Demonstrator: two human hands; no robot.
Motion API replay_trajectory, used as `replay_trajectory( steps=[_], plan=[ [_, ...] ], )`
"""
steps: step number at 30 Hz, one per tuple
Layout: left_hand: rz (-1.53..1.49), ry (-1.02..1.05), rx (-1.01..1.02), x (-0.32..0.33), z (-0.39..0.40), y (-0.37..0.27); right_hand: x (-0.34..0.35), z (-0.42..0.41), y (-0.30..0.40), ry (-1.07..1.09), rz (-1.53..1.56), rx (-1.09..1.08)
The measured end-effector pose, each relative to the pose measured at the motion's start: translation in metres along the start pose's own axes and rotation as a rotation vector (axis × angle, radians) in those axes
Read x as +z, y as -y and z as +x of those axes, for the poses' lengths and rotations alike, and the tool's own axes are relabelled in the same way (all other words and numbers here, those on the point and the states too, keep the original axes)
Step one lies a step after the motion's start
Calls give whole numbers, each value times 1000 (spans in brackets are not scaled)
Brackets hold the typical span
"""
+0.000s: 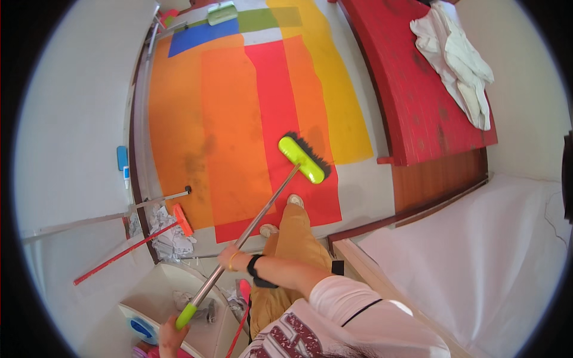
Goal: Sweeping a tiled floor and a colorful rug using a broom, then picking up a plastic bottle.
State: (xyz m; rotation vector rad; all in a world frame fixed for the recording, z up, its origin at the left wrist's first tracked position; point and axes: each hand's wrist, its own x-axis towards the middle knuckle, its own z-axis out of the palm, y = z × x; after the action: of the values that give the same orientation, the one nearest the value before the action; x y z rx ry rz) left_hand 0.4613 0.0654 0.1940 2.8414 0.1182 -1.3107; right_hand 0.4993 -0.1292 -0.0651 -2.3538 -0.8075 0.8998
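Note:
A push broom slants across the middle of the view, with a lime-green head (301, 159) and dark bristles. Its head rests on the red and orange strips of a multicoloured floor mat (233, 121). My right hand (230, 257) is wrapped around the metal pole (268, 203) about halfway along. Lower down, my left hand (172, 336) grips the pole's green end sleeve (186, 316). My feet, in light shoes (295, 201), stand near the mat's front edge.
At left, an orange broom (182, 220) with a red handle lies by crumpled paper scraps (168, 237). A green dustpan (222, 13) sits at the far end. Along the right runs a red platform (429, 98) bearing white cloth (456, 58). A white corner shelf (156, 286) stands lower left.

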Motion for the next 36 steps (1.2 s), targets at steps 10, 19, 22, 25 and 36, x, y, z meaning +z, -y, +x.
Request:
replay_trajectory(
  steps=[10, 19, 22, 25, 36],
  plan=[
    [-209, -131, 207, 39, -23, 31, -28, -13, 16, 206, -45, -159],
    [-255, -44, 351, -16, 151, -184, -141, -60, -234, 190, -186, 171],
    [-267, -79, 475, -60, 204, -279, -204, -88, -323, 191, -224, 343],
    [-292, -130, 620, -82, 240, -361, -242, -115, -402, 154, -186, 441],
    [-195, 83, 329, -107, 270, -388, -230, -91, -444, 94, -140, 504]
  ],
)
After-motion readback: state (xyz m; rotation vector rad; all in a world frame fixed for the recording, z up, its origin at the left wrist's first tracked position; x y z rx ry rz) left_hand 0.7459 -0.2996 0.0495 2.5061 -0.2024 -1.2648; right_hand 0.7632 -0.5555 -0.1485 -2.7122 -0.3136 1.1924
